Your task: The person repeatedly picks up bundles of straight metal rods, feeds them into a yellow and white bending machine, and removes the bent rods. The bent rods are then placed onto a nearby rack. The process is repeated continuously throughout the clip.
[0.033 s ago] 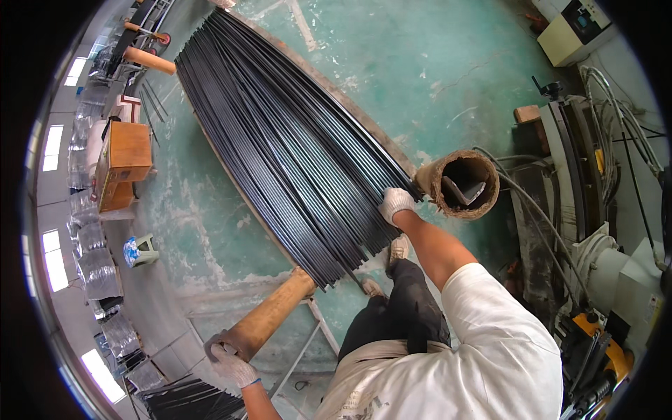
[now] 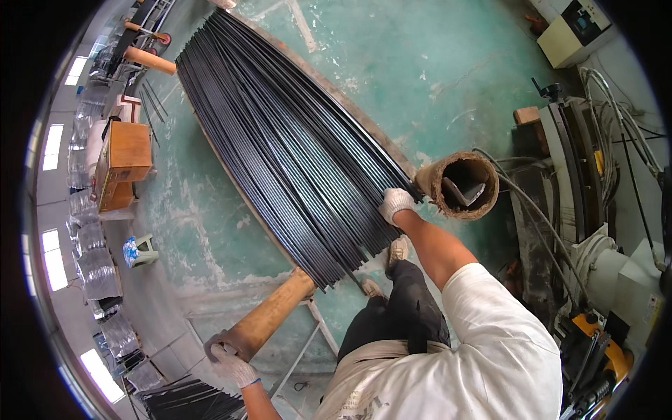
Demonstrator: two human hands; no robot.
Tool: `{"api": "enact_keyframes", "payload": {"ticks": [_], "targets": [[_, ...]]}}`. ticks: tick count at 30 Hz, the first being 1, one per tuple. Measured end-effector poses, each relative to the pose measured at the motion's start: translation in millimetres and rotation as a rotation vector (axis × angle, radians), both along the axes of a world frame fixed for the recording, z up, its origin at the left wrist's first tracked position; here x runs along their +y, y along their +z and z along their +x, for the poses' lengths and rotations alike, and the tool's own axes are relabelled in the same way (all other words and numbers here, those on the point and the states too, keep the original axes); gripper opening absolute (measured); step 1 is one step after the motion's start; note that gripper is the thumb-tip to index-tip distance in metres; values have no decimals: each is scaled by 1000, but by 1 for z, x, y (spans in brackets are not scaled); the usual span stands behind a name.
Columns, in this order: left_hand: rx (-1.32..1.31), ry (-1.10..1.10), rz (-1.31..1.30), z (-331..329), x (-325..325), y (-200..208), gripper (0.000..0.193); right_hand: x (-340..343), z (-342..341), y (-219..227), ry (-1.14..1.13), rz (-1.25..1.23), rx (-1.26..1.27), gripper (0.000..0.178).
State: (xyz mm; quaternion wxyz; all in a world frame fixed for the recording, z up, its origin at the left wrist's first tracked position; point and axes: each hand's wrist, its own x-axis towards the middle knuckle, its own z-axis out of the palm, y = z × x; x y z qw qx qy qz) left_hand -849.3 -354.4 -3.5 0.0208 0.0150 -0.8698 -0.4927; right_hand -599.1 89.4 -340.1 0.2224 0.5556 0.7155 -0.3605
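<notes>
A wide layer of long black rods (image 2: 287, 150) stretches from near my feet to the far left. My right hand (image 2: 397, 204), in a white knitted glove, is closed over rod ends at the near right corner; its fingertips are partly hidden. Below the rods on the left, a brown cardboard tube (image 2: 273, 312) points toward their near left corner. My left hand (image 2: 234, 366), also gloved, grips this tube's open near end at the rim. Close to my right hand stands a second, frayed-edged tube (image 2: 435, 183) with a light angled piece inside.
Machinery with cables (image 2: 603, 273) lines the right side. A cream cabinet (image 2: 560, 40) stands at the far right. On the left are cardboard boxes (image 2: 129, 154), a small stool (image 2: 145, 250) and wrapped bundles (image 2: 98, 273). More black strips (image 2: 189, 400) lie at the lower left, beside a pale metal frame (image 2: 323, 329).
</notes>
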Motion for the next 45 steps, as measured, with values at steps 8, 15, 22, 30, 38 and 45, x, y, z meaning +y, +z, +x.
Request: {"api": "enact_keyframes", "payload": {"ticks": [8, 15, 22, 30, 38, 45], "targets": [[103, -159, -222, 11, 19, 22, 27, 18, 27, 32, -461, -497, 429, 80], [588, -572, -259, 68, 71, 37, 17, -2, 17, 82, -218, -119, 243, 57], [-25, -1100, -70, 107, 116, 4, 15, -46, 15, 149, -138, 7, 179, 58], [-905, -851, 245, 75, 169, -142, 24, -257, 140, 257, -259, -55, 93, 57], [-1588, -612, 634, 131, 254, -146, 34, -522, 292, 365, -431, 134, -364, 33], [-1357, -1171, 439, 158, 217, -144, 19, -573, 319, 322, -669, 484, -383, 14]]}}
